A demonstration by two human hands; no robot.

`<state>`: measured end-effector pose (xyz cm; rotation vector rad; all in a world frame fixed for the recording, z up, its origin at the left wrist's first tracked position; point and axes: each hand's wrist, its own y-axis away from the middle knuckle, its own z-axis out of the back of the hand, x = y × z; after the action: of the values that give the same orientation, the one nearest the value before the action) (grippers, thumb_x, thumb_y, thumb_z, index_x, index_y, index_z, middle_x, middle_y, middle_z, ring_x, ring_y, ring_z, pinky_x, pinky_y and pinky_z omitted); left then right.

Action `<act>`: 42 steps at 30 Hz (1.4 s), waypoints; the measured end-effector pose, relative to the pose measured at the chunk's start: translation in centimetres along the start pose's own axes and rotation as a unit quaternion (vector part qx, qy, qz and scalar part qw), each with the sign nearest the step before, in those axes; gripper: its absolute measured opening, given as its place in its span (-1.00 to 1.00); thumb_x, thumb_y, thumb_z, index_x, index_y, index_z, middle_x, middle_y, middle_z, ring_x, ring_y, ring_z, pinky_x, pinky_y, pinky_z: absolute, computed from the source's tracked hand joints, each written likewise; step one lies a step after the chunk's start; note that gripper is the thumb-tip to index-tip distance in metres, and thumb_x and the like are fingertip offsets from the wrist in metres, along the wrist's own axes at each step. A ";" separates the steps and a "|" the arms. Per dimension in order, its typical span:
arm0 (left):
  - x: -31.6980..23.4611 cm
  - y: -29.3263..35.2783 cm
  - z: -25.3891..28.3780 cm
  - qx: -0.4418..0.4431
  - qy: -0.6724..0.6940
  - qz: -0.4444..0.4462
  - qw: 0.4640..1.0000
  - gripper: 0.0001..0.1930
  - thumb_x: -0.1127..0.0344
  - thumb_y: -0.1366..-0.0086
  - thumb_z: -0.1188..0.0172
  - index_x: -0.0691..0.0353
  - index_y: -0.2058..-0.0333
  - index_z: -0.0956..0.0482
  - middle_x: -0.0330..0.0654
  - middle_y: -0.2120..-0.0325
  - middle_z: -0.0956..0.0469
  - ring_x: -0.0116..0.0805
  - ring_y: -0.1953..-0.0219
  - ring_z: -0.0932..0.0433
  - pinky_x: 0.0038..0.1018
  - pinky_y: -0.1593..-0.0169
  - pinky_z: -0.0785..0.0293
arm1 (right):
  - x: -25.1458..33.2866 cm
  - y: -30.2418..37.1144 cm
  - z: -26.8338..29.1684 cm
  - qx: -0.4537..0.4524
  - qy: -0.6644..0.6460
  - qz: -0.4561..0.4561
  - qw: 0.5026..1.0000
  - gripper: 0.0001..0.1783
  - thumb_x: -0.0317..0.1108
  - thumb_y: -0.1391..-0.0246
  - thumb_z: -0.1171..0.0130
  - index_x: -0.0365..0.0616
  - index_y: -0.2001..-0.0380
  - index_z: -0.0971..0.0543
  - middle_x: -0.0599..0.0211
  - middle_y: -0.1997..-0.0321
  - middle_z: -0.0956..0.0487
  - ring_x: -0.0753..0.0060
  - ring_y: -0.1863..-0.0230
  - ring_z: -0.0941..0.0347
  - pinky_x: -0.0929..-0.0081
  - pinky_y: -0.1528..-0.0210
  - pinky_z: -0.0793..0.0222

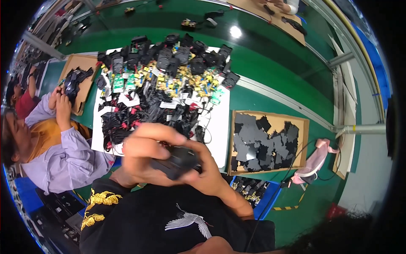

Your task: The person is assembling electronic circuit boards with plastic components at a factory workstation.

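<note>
Close in front of my chest, both hands grip a small black plastic housing (182, 161), blurred by motion. My left hand (146, 150) curls its fingers over the upper left of it, partly hiding it. My right hand (206, 167) holds the other end, thumb and fingers wrapped round the edge. Just beyond lies a white sheet (220, 127) with a large heap on it: black plastic housings (182, 55) at the far side, yellow and green circuit boards (169, 82) in the middle, black cables with red connectors (156, 111) nearer me.
To the right, a shallow cardboard tray (305, 144) holds flat black pieces (253, 137). A blue bin (275, 197) of parts stands below it, near a pink bag (313, 163). At left a co-worker's hands (61, 101) work over another cardboard tray (86, 91). A metal rail (275, 97) crosses behind.
</note>
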<state>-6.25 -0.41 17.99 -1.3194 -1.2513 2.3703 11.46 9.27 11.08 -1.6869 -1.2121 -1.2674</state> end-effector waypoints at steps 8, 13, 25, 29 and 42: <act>0.5 1.2 5.8 -0.007 0.199 0.416 0.887 -0.19 0.32 -0.06 -0.53 0.37 -0.25 -0.31 -0.24 0.39 -0.51 -0.61 0.41 -0.41 -0.67 0.33 -0.27 | 8.8 0.1 2.8 -0.068 0.205 0.123 0.969 -0.81 -0.42 -0.08 -0.42 -0.27 0.25 -0.70 0.38 0.49 -0.60 0.59 0.53 -0.43 0.60 0.45 -0.28; 0.2 2.3 4.8 0.287 0.278 0.376 0.836 -0.56 0.49 -0.08 -0.38 0.43 0.03 -0.55 0.03 0.19 -0.60 -0.07 0.24 -0.68 -0.29 0.18 -0.59 | 9.0 -5.0 3.0 -0.084 0.361 0.357 0.858 -0.73 -0.36 -0.02 -0.46 -0.10 0.17 -0.74 0.38 0.42 -0.54 0.28 0.44 -0.47 0.38 0.36 -0.37; 3.0 6.3 -0.1 -0.048 0.237 0.524 0.817 -0.64 0.50 -0.34 -0.03 0.34 -0.11 -0.38 0.12 0.18 -0.63 -0.38 0.52 -0.53 -0.57 0.55 -0.42 | 3.5 1.0 12.2 -0.267 0.635 -0.040 0.724 -0.59 -0.34 -0.02 -0.45 -0.14 0.02 -0.67 0.20 -0.03 -0.60 0.00 0.02 -0.52 0.22 -0.04 -0.48; 1.8 4.5 -2.6 0.035 0.307 0.500 0.809 -0.63 0.60 -0.34 0.06 0.27 -0.12 -0.35 0.03 0.10 -0.61 -0.45 0.38 -0.51 -0.57 0.32 -0.43 | 3.0 0.7 12.1 -0.257 0.625 -0.060 0.735 -0.50 -0.36 0.11 -0.53 -0.12 0.03 -0.65 0.20 0.04 -0.54 0.03 0.01 -0.48 0.15 -0.01 -0.45; 3.7 4.6 -5.3 -0.017 0.354 0.455 0.817 -0.65 0.52 -0.45 0.09 0.23 -0.17 -0.30 0.01 0.00 -0.54 -0.46 0.30 -0.53 -0.56 0.32 -0.47 | 4.6 1.5 9.2 -0.267 0.181 0.009 0.947 -0.46 -0.63 -0.25 -0.12 -0.27 -0.30 -0.46 0.34 0.14 -0.49 0.59 0.36 -0.48 0.65 0.32 -0.46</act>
<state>-3.34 1.58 10.93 -2.9080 -0.4454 1.8137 16.20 18.40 12.87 -1.7041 -0.6657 -1.9160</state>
